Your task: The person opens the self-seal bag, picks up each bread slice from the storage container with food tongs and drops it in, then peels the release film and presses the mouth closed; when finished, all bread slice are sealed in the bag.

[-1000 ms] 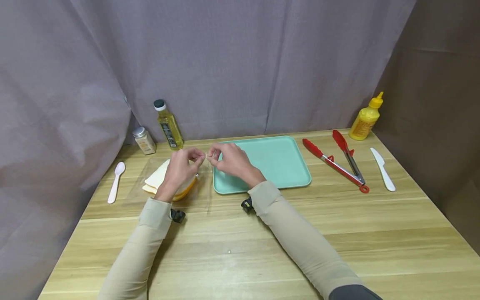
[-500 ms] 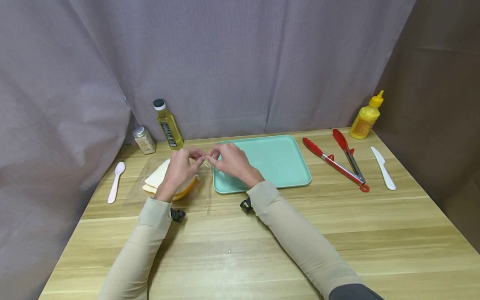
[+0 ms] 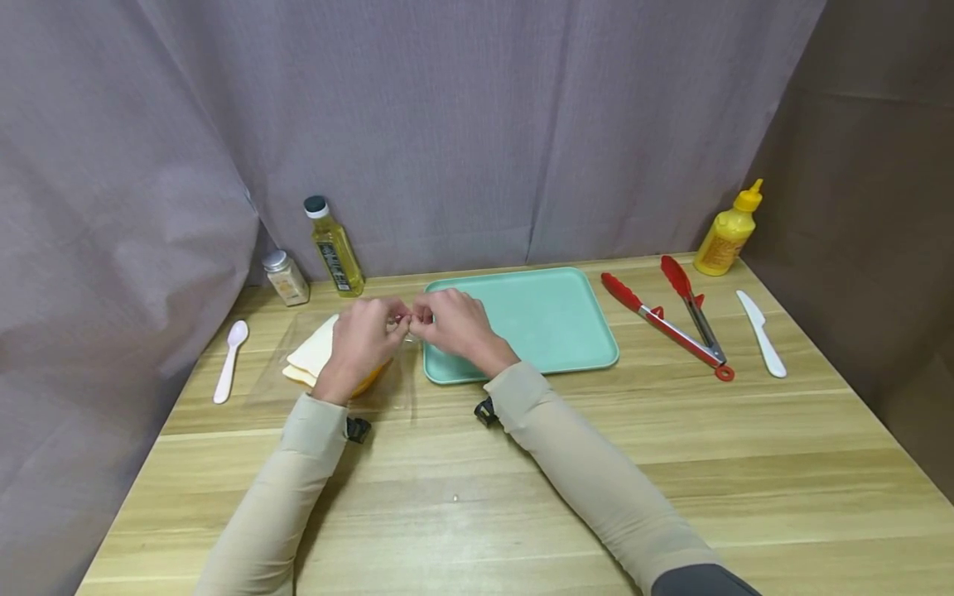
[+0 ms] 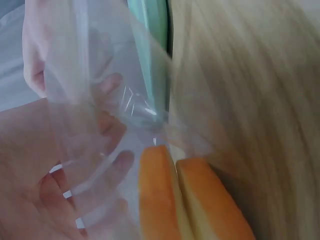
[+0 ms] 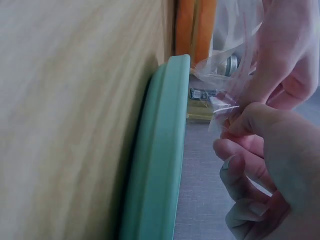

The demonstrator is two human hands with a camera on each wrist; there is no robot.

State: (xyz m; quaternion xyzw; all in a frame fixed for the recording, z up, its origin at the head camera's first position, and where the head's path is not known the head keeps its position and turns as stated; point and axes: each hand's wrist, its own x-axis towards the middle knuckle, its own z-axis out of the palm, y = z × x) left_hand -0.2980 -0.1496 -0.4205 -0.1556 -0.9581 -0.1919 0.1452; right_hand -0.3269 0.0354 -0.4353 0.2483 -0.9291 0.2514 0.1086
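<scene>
Two slices of bread [image 3: 313,349] with orange-brown crusts lie inside a clear plastic zip bag [image 4: 135,107] on the left part of the table. My left hand [image 3: 361,335] reaches over the bread and pinches the bag's mouth edge between thumb and forefinger. Right beside it, my right hand [image 3: 456,324] pinches the same edge, fingertips meeting those of the left. In the right wrist view, a creased corner of the bag [image 5: 225,107] comes out from under the right thumb and forefinger. The left forearm and hand hide part of the bread in the head view.
Below the right hand lies a mint green tray [image 3: 547,323]. Behind stand an oil bottle [image 3: 335,252] and a seasoning jar [image 3: 286,279]. A spoon [image 3: 232,362] lies left; red tongs [image 3: 671,327], a white knife [image 3: 762,335] and a yellow squeeze bottle [image 3: 726,233] are right.
Both hands have dropped slightly toward the person, and the fingertips, slightly apart at first, have come together at the bag's edge. The tray and the other items have stayed put.
</scene>
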